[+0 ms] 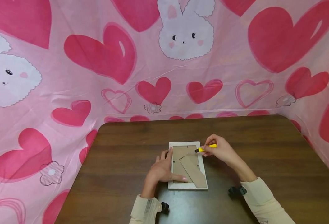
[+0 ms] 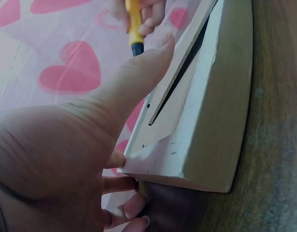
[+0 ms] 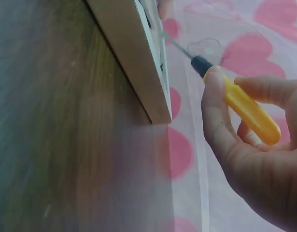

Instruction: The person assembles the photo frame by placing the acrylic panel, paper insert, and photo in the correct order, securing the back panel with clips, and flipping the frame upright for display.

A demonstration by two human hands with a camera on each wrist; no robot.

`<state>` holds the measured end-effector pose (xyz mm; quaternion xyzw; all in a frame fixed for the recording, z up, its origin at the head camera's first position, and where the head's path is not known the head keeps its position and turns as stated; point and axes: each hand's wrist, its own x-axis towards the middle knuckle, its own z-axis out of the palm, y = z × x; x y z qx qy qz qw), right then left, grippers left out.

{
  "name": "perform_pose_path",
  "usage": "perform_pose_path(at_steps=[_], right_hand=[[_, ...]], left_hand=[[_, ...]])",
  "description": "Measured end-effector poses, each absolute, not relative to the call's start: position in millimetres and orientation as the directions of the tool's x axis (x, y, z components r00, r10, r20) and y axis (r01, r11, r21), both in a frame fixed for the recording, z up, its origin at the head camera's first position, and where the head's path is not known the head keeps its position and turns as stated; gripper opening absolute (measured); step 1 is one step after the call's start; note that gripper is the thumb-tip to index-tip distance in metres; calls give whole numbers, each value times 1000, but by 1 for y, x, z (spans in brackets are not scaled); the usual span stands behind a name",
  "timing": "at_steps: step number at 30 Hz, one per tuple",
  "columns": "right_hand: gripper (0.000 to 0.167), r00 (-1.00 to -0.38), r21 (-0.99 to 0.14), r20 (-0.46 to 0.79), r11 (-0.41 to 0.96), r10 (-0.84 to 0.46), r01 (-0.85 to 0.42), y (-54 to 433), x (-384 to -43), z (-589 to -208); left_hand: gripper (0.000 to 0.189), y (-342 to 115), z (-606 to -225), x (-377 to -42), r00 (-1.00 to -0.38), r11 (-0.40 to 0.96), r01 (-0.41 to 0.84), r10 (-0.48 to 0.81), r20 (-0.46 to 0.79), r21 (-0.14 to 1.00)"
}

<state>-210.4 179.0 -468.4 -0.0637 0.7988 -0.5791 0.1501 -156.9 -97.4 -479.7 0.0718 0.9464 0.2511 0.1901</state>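
Observation:
A white picture frame (image 1: 184, 186) lies face down, its brown backing board (image 1: 178, 171) and slanted easel stand (image 1: 193, 171) showing. My left hand (image 1: 162, 169) rests on it, fingers spread along the left side and thumb laid across the lower back. In the left wrist view that thumb (image 2: 143, 67) stretches straight over the frame's back. My right hand (image 1: 218, 150) pinches the yellow handle of a screwdriver (image 3: 249, 111) between thumb and fingers. Its thin metal shaft points left and down, over the backing near the stand's upper end.
The dark wooden table (image 1: 119, 161) extends on all sides of the frame. A pink cloth (image 1: 142, 68) printed with hearts and rabbits hangs behind the table and along its sides. Small black devices sit at the left wrist (image 1: 165, 207) and right wrist (image 1: 237, 191).

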Motion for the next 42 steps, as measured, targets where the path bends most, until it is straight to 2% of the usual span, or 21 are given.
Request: perform_pose_path(at_steps=[8, 12, 16, 22, 24, 30, 36, 42], right_hand=[[34, -952, -964, -264, 60, -156, 258, 230, -191, -480], [30, -955, -957, -289, 38, -62, 287, 257, -182, -486], [28, -959, -950, -282, 137, -2, 280, 282, -173, -490], [53, -977, -874, -178, 437, 118, 212, 304, -166, -493], [56, -976, -832, -159, 511, 152, 215, 307, -166, -492], [45, -966, -716, -172, 649, 193, 258, 312, -171, -484], [38, -983, -565, -124, 805, 135, 181, 312, -173, -484], [38, -972, -492, -196, 845, 126, 209, 312, -176, -478]], left_hand=[[134, -93, -485, -150, -928, 875, 60, 227, -297, 481], [134, -91, -488, -148, -944, 884, 79, 215, -251, 460], [134, -90, -490, -148, -950, 885, 91, 215, -228, 457], [136, -93, -493, -149, -955, 872, 79, 206, -215, 482], [136, -94, -494, -150, -957, 870, 83, 206, -206, 486], [136, -94, -494, -151, -958, 867, 83, 206, -201, 492], [136, -93, -494, -152, -958, 868, 80, 203, -203, 490], [135, -94, -494, -151, -958, 865, 82, 206, -201, 495]])
